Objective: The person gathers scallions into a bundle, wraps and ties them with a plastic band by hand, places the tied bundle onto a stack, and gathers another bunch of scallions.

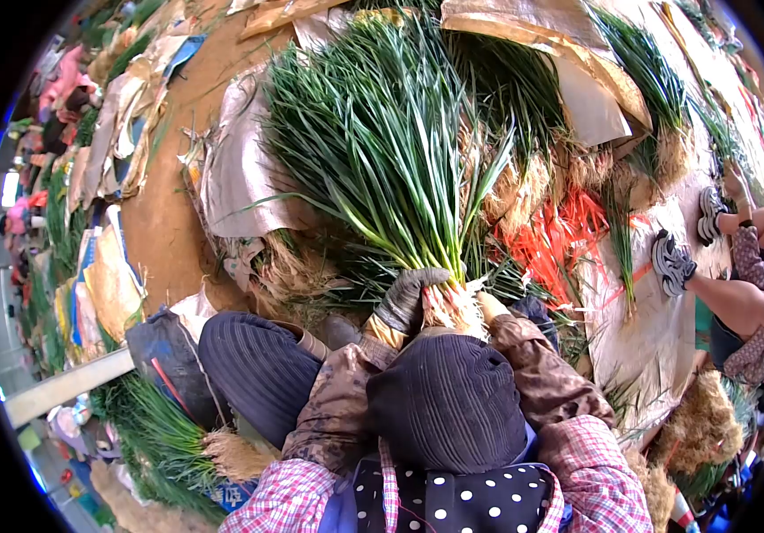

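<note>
Left grip (410, 298) round green bundle (391, 169), pale roots (455, 311).

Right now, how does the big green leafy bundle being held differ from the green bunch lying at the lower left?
The large green-leaved bundle is in the grey-gloved left hand; the green, pale-rooted bunch lies unheld. The bundle's leaves fan forward; the bunch's point leftward. Both have long leaves and pale roots.

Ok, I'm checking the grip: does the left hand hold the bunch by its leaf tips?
No, the left hand wraps the pale stems near the roots, with the leaf tips fanned out beyond it.
</note>
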The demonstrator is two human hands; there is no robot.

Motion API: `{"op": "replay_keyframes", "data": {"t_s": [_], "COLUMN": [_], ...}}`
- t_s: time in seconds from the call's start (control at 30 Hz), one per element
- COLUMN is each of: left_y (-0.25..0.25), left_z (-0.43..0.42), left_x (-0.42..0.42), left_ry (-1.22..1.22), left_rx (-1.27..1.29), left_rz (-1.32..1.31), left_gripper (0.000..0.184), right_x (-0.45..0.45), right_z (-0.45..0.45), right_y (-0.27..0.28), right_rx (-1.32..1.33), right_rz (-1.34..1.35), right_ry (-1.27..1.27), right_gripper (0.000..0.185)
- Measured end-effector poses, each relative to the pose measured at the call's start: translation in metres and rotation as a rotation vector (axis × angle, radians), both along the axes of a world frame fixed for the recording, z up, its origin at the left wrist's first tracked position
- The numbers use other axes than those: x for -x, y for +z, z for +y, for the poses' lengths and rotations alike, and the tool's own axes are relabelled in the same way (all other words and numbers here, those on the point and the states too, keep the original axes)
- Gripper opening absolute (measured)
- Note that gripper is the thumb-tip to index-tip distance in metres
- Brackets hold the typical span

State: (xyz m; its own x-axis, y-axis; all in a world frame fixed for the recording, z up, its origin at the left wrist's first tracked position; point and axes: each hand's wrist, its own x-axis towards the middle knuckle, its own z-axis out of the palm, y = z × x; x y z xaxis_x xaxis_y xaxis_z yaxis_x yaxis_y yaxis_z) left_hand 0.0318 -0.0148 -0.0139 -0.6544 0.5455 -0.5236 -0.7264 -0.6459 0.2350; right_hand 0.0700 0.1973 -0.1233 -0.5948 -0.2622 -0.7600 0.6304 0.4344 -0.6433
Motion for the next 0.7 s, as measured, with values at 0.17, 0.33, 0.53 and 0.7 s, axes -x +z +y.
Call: {"op": "replay_keyframes", "data": {"t_s": [0.17,0.33,0.53,0.7], "left_y": [-0.032,-0.006,0.006,0.020], "left_z": [0.002,0.008,0.002,0.004], "left_x": [0.001,0.003,0.007,0.001], "left_ry": [-0.086,-0.064,-0.098,0.017], "left_rx": [-0.022,0.202,-0.001,-0.114], "left_rz": [0.019,0.185,0.091,0.116], "left_gripper": [0.031,0.028,0.033,0.051], "right_x": [0.053,0.091,0.073,0.050], "right_z": [-0.017,-0.044,-0.044,0.006], "right_y": [0.117,0.105,0.114,-0.007], "right_rx": [-0.037,-0.063,0.188,-0.351], "right_rz": [0.365,0.370,0.154,0.448], "right_ry": [-0.324,-0.291,-0.655,-0.079], "right_gripper": [0.041,0.023,0.017,0.024]}}
